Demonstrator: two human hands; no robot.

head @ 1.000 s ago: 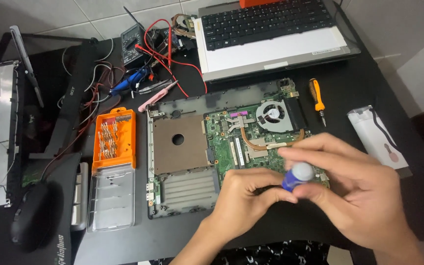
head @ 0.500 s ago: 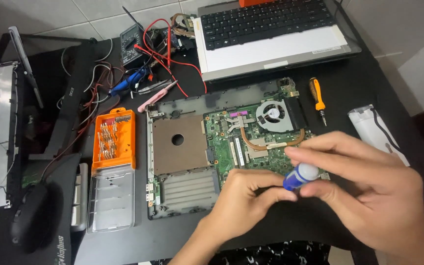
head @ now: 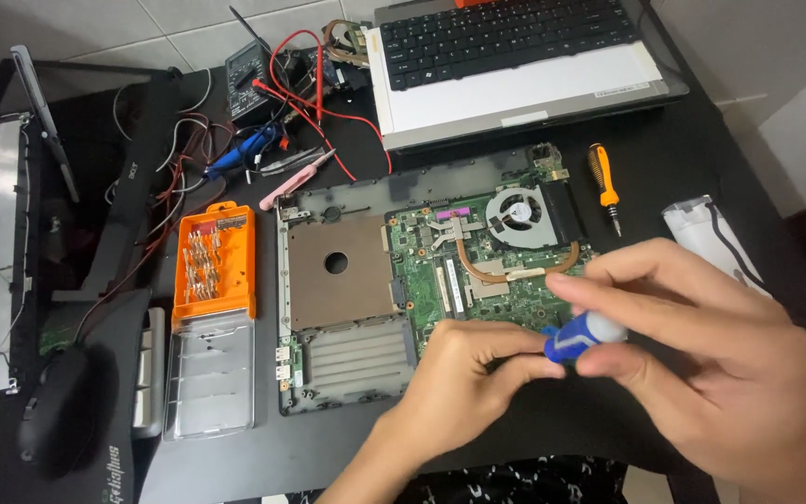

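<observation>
Where it sits: blue-and-white screwdriver (head: 582,335), lower right of frame, over green motherboard (head: 478,271).
Right hand (head: 701,364): fingers closed around its handle.
Left hand (head: 464,378): fingertips pinching its blue lower end.

The screwdriver handle (head: 578,336) looks like smooth plastic, blue with a glossy white cap. The motherboard (head: 478,271) has a green lacquered face with a dull copper heat pipe (head: 501,273) and a grey metal fan housing (head: 520,217). The laptop base frame (head: 342,308) is matt grey plastic with a brushed brown metal plate. The bit case (head: 214,266) is bright orange plastic with a clear, slightly scuffed lid (head: 209,373). The table (head: 646,168) is matt black.
</observation>
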